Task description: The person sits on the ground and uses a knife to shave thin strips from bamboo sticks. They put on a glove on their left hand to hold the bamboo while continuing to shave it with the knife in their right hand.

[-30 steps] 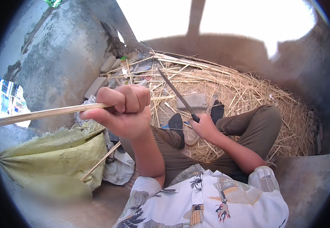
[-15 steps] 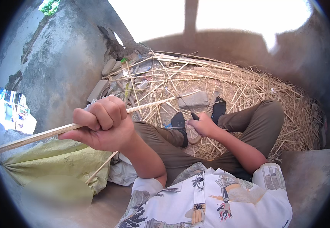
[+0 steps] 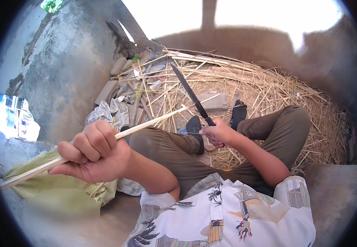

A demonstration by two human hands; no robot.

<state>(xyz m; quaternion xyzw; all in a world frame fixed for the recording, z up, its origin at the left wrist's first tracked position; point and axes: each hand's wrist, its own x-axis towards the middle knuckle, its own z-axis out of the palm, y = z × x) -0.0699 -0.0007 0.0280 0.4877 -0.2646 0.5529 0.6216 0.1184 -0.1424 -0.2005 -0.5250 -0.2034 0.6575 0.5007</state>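
My left hand (image 3: 94, 151) is closed round a long pale split-wood stick (image 3: 158, 120), bamboo-like. The stick slants from the lower left up to a thin tip near the middle. In my right hand (image 3: 221, 133), fingers wrapped round its black handle, is a knife with a long dark blade (image 3: 186, 85). The blade points up and to the left and crosses the stick's thin far part in view. Whether they touch I cannot tell. A small notch or curl shows on the stick just left of the blade.
My socked feet (image 3: 195, 126) and bent knees (image 3: 287, 123) frame a grey brick (image 3: 215, 102). Straw-like shavings and strips (image 3: 310, 119) cover the ground ahead and right. A yellowish sack (image 3: 30, 164) lies left, below a rough wall (image 3: 67, 74); rubble and plastic bags (image 3: 102, 112) sit beside it.
My left hand has moved left and slightly down, drawing the stick along. The knife has swung, so its blade now shows broadside and reaches farther up beyond the stick.
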